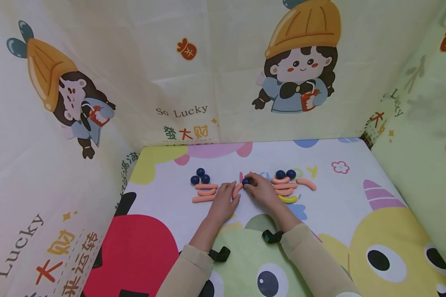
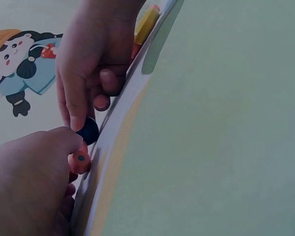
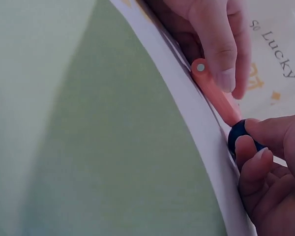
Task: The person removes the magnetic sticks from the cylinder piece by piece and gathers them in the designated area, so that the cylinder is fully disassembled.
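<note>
My right hand (image 1: 262, 189) pinches a dark blue ball (image 3: 237, 135) between thumb and fingers. The ball sits at the far end of a pink sausage-shaped piece (image 1: 237, 190), touching it or almost so. My left hand (image 1: 224, 202) holds that pink piece, its thumb and fingers around the near part. In the left wrist view, the round end of the pink piece (image 2: 80, 161) shows just below the blue ball (image 2: 91, 132). Part of the piece is hidden by my left fingers.
Left of my hands, three blue balls (image 1: 200, 172) lie above several pink pieces (image 1: 207, 192). To the right are two blue balls (image 1: 280, 174), more pink pieces (image 1: 285, 186), a separate pink piece (image 1: 306, 184) and a yellow banana-shaped piece (image 1: 288, 199). Printed cloth walls (image 1: 230, 82) enclose the table.
</note>
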{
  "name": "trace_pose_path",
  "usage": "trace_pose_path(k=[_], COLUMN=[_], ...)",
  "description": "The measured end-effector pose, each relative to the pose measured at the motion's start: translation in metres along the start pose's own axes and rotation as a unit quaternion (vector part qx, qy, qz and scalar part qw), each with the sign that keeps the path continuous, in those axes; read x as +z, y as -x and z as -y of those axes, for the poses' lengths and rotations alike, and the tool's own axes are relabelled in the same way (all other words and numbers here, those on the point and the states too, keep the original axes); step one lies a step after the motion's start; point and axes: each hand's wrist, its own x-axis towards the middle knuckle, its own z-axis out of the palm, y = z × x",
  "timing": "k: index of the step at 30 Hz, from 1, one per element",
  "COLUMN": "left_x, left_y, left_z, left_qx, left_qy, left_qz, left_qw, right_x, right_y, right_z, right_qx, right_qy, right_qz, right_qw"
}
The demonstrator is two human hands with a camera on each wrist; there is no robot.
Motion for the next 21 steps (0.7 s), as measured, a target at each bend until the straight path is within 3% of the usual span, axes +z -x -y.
trace_pose_path(k=[5,12,17,21], left_x=[-0.0018,-0.0014,0.0034,0.0006], left_y=[0.0006,-0.0003,-0.0008,0.0033], left_z=[-0.0029,-0.0067,-0.0074,-0.0097], left_qx=[-0.004,-0.001,-0.011,-0.002], left_qy=[0.002,-0.008,-0.048,-0.094], left_qz=[0.0,-0.014,-0.02,-0.033], left_qw=[1.0,0.9999,0.9986,0.995], right_x=[-0.0009,-0.0003,0.0003,0.0006], right_y=[0.0014,0.0012,0.0012,0.002], right_z=[-0.001,-0.0039,-0.005,-0.0062], right_qx=[0.018,0.011,0.003,0.001], right_qy=[-0.024,-0.011,-0.013,-0.012], right_qz=[0.012,0.005,0.001,0.001], right_qw=[0.9995,0.9999,0.9999,0.9999])
